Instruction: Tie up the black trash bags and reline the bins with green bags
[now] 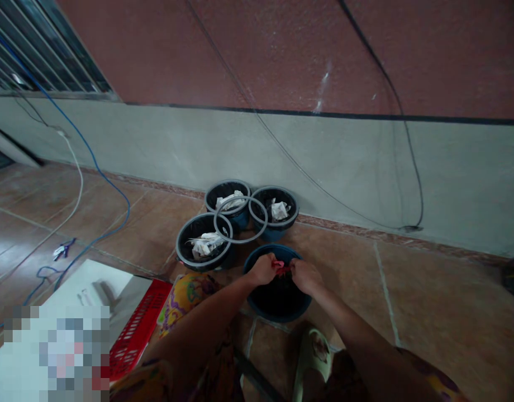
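Note:
Over a dark blue bin (257, 306), my left hand (265, 270) and my right hand (304, 274) are close together. Each hand pinches an end of a short red, thin, crumpled strip (283, 268); whether it belongs to a bag I cannot tell. The inside of the bin is very dark, and its contents cannot be made out. Just behind it, a loose grey ring (240, 242) rests across the rims of neighbouring bins.
Three bins with grey rims, a left bin (181, 258), a back bin (239, 220) and a right bin (277, 230), have black liners and crumpled white waste. A white board (123, 279) and red basket (135, 321) are at left. Blue cable (114, 184) crosses the tiles.

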Demonstrator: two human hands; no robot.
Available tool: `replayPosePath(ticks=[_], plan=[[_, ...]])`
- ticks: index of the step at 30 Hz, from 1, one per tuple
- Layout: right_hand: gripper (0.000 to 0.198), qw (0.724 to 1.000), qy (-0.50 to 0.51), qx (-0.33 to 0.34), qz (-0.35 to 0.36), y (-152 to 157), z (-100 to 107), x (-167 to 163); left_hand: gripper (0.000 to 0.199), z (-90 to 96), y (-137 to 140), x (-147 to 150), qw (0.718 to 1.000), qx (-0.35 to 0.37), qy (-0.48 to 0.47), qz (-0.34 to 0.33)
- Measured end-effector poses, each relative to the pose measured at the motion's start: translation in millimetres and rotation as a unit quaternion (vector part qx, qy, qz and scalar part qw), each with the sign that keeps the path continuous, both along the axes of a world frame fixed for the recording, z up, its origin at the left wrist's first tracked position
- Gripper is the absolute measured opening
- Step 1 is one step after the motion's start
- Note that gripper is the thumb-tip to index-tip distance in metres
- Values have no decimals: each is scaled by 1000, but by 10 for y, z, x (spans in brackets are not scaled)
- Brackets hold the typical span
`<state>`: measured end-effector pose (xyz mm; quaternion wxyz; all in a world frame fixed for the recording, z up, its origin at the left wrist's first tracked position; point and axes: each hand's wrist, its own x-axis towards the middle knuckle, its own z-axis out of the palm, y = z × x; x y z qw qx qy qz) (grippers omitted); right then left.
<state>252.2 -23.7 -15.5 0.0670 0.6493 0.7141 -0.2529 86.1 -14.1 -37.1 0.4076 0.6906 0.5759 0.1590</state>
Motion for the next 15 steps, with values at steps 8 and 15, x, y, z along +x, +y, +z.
replayPosePath(ticks=[8, 15], plan=[[28, 999, -32, -9, -12, -1, -92, 24, 16, -37, 27, -30, 999, -31, -3, 10], [27, 999, -22, -19, -26, -15, -102, 25, 13, -89, 7, -41, 999, -26, -17, 34]])
